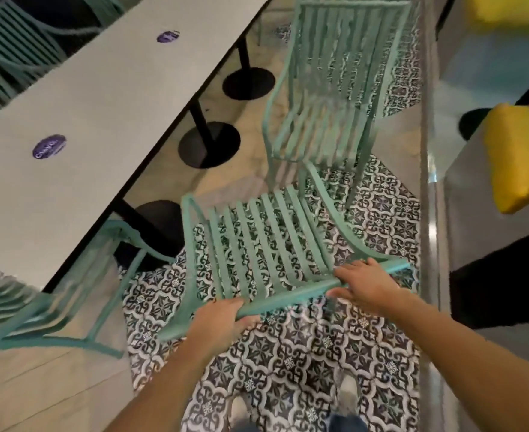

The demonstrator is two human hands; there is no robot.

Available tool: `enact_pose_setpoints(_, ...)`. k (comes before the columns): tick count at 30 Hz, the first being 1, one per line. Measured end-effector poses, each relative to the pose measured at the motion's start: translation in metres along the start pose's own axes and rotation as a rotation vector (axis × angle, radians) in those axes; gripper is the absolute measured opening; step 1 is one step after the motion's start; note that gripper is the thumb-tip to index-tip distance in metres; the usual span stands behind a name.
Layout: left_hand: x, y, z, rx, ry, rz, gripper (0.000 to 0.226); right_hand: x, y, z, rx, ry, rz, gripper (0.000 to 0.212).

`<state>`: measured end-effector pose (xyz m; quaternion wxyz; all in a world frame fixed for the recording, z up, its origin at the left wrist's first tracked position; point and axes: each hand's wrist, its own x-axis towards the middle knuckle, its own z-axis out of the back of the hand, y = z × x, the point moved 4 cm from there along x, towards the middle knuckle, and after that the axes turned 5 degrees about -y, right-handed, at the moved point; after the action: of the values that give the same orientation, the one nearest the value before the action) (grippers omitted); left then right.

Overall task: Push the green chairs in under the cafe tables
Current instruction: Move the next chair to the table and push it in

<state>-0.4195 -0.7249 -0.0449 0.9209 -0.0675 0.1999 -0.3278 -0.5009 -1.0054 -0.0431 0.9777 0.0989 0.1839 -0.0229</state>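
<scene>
left hand [222, 319]: gripping top rail, fingers curling round it
right hand [366, 283]: clamping same rail
green chair [257, 244]: standing on patterned floor [288, 353] beside grey table [79, 120], not under it

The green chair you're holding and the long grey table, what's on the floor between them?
In the head view, only bare floor: patterned tiles and a black round table base.
</scene>
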Motion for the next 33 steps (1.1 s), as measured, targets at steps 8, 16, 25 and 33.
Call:
enact_pose_setpoints(8,0.037,-0.041,-0.012,-0.014,-0.076,0.227,0.093,0.056,-0.071,0.032,-0.092,0.008,0.211,0.085)
enact_pose_setpoints(16,0.098,-0.066,-0.021,0.002,-0.224,0.349,0.102,0.135,-0.130,0.071,-0.196,0.041,0.352,0.082)
enact_pose_setpoints(25,0.145,-0.075,0.011,-0.106,-0.073,0.543,0.077,0.214,-0.137,0.114,-0.209,0.052,0.523,0.072)
enact_pose_setpoints(33,0.204,-0.103,0.031,-0.119,-0.145,0.702,0.062,0.291,-0.170,0.154,-0.234,-0.005,0.698,0.072)
